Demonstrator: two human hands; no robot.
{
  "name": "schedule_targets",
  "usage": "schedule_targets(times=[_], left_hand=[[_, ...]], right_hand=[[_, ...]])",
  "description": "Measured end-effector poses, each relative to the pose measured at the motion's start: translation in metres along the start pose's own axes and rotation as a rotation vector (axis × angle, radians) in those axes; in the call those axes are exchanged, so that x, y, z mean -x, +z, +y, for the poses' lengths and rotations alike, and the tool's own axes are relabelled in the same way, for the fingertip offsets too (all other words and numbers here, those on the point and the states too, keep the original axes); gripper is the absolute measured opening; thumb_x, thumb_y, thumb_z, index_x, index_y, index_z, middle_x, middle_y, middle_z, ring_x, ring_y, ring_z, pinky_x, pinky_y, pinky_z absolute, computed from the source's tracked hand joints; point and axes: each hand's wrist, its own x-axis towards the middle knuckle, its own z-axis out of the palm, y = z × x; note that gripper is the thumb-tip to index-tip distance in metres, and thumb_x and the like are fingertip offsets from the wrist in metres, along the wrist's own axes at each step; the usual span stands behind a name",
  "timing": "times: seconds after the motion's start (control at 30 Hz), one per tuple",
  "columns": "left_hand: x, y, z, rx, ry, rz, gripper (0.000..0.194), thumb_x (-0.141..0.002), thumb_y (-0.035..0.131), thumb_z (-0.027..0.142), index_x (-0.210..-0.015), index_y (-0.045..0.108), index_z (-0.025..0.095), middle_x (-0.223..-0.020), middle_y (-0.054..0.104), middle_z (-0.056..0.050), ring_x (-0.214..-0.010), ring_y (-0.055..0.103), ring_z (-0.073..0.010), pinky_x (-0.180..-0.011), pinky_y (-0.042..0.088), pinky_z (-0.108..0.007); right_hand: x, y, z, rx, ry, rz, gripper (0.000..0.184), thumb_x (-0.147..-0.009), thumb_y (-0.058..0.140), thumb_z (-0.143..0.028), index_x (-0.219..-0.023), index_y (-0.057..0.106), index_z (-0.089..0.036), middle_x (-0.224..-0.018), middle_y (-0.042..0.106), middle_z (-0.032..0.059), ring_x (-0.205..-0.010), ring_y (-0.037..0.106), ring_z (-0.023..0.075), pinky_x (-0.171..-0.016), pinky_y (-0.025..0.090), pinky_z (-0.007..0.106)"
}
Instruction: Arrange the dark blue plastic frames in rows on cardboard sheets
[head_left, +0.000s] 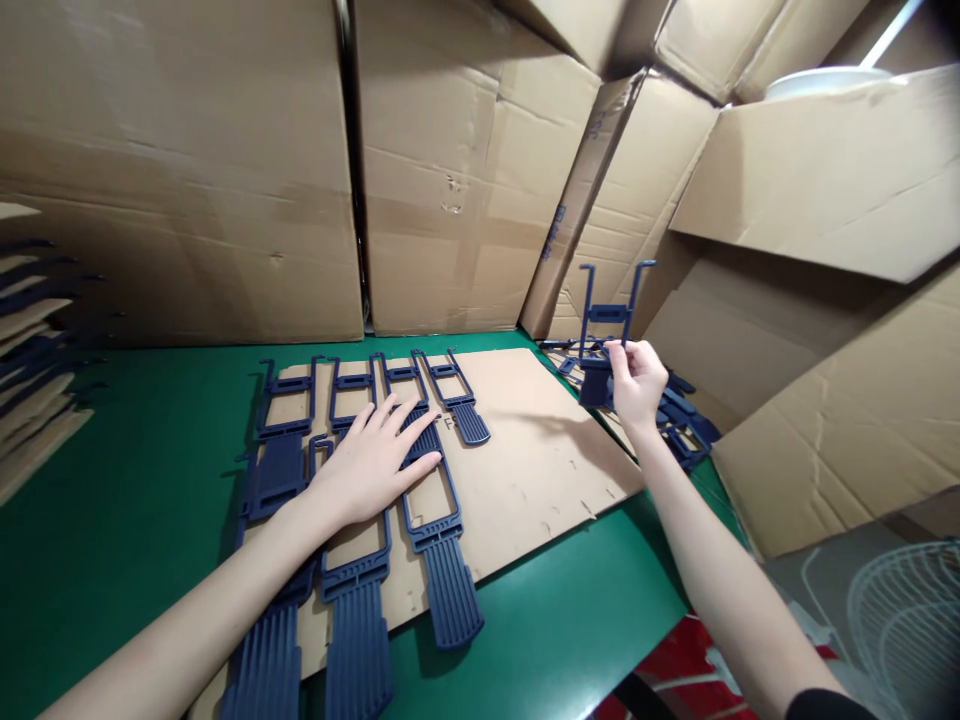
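My left hand (pixel 375 460) lies with its fingers spread over dark blue plastic frames (pixel 356 640), which have ribbed flat ends and are set out in rows on a cardboard sheet (pixel 517 480). It hides parts of the middle ones. My right hand (pixel 637 380) pinches one more dark blue plastic frame (pixel 607 315), held upright above the right edge of the sheet with its two hooked prongs pointing up. Behind and below that hand, a loose heap of similar blue frames (pixel 686 430) rests on the green table.
Layers of cardboard and blue frames (pixel 45 350) are stacked at the left. Large cardboard boxes (pixel 465 180) wall off the back of the green table (pixel 555 620). An opened carton (pixel 840 400) stands at the right, and a wire fan guard (pixel 907 620) is at the lower right.
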Motion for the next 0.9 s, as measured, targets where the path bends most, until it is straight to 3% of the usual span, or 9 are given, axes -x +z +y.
schedule_targets(times=[0.07, 0.1, 0.2, 0.3, 0.37, 0.43, 0.57, 0.73, 0.9], left_hand=[[0.0, 0.0, 0.0, -0.003, 0.0, -0.004, 0.06, -0.09, 0.032, 0.057, -0.14, 0.037, 0.026, -0.149, 0.029, -0.006, -0.139, 0.018, -0.0298, -0.11, 0.019, -0.051], [0.0, -0.001, 0.001, -0.005, 0.0, -0.008, 0.06, -0.09, 0.032, 0.057, -0.14, 0.036, 0.026, -0.149, 0.029, -0.006, -0.139, 0.018, -0.0298, -0.11, 0.019, -0.051], [0.0, -0.001, 0.0, -0.01, 0.001, -0.014, 0.06, -0.09, 0.031, 0.058, -0.141, 0.036, 0.026, -0.149, 0.029, -0.005, -0.139, 0.018, -0.03, -0.11, 0.019, -0.05], [0.0, -0.001, 0.0, -0.02, 0.004, -0.017, 0.06, -0.09, 0.031, 0.058, -0.141, 0.035, 0.026, -0.15, 0.028, -0.005, -0.139, 0.018, -0.0302, -0.11, 0.019, -0.05], [0.0, -0.001, 0.0, -0.03, 0.003, -0.025, 0.06, -0.09, 0.031, 0.057, -0.142, 0.034, 0.025, -0.15, 0.028, -0.006, -0.139, 0.018, -0.0306, -0.11, 0.02, -0.049], [0.0, -0.001, 0.001, -0.035, 0.003, -0.03, 0.06, -0.091, 0.031, 0.056, -0.142, 0.034, 0.025, -0.15, 0.028, -0.006, -0.139, 0.018, -0.0309, -0.11, 0.02, -0.049], [-0.001, -0.001, 0.001, -0.031, 0.008, -0.027, 0.06, -0.09, 0.031, 0.057, -0.141, 0.035, 0.025, -0.15, 0.027, -0.006, -0.139, 0.018, -0.0308, -0.11, 0.02, -0.049], [-0.001, -0.001, 0.001, -0.027, 0.003, -0.025, 0.059, -0.09, 0.032, 0.056, -0.141, 0.035, 0.027, -0.15, 0.028, -0.006, -0.139, 0.018, -0.0306, -0.11, 0.02, -0.049], [-0.001, 0.0, 0.001, -0.023, 0.004, -0.025, 0.059, -0.09, 0.031, 0.057, -0.141, 0.035, 0.026, -0.15, 0.028, -0.005, -0.139, 0.017, -0.0303, -0.11, 0.019, -0.049]], right_hand=[[0.004, 0.003, -0.014, -0.18, 0.034, -0.177, 0.038, -0.09, 0.037, -0.05, -0.101, 0.055, -0.019, -0.073, 0.046, 0.0014, -0.058, 0.04, 0.0115, -0.051, 0.034, 0.024], [0.007, 0.004, -0.022, -0.297, 0.065, -0.332, 0.037, -0.089, 0.04, -0.049, -0.107, 0.052, -0.019, -0.072, 0.044, -0.0002, -0.055, 0.039, 0.0102, -0.048, 0.032, 0.022], [0.017, 0.003, -0.041, -0.536, 0.143, -0.939, 0.04, -0.086, 0.049, -0.047, -0.114, 0.048, -0.019, -0.07, 0.041, -0.0029, -0.054, 0.039, 0.0075, -0.047, 0.03, 0.02], [0.023, -0.002, -0.05, -0.453, 0.129, -1.411, 0.041, -0.086, 0.051, -0.046, -0.115, 0.051, -0.017, -0.067, 0.04, -0.0048, -0.052, 0.038, 0.0056, -0.046, 0.031, 0.018], [0.025, -0.004, -0.05, -0.404, 0.122, -1.563, 0.042, -0.085, 0.053, -0.045, -0.115, 0.052, -0.016, -0.064, 0.04, -0.006, -0.049, 0.038, 0.0042, -0.043, 0.03, 0.017], [0.024, -0.005, -0.049, -0.381, 0.141, -1.61, 0.042, -0.083, 0.056, -0.044, -0.112, 0.053, -0.015, -0.063, 0.046, -0.0058, -0.046, 0.039, 0.0033, -0.041, 0.03, 0.015], [0.025, -0.003, -0.052, -0.312, 0.205, -1.585, 0.04, -0.081, 0.056, -0.049, -0.094, 0.056, -0.012, -0.062, 0.06, -0.0001, -0.041, 0.046, 0.0045, -0.037, 0.034, 0.015], [0.038, 0.005, -0.059, -0.177, 0.196, -1.505, 0.049, -0.084, 0.045, -0.058, -0.061, 0.048, -0.015, -0.048, 0.054, 0.0001, -0.034, 0.044, 0.0051, -0.033, 0.033, 0.016], [0.049, 0.008, -0.063, -0.156, 0.141, -1.452, 0.051, -0.086, 0.042, -0.057, -0.059, 0.049, -0.015, -0.046, 0.052, -0.0005, -0.034, 0.043, 0.0048, -0.035, 0.033, 0.017]])
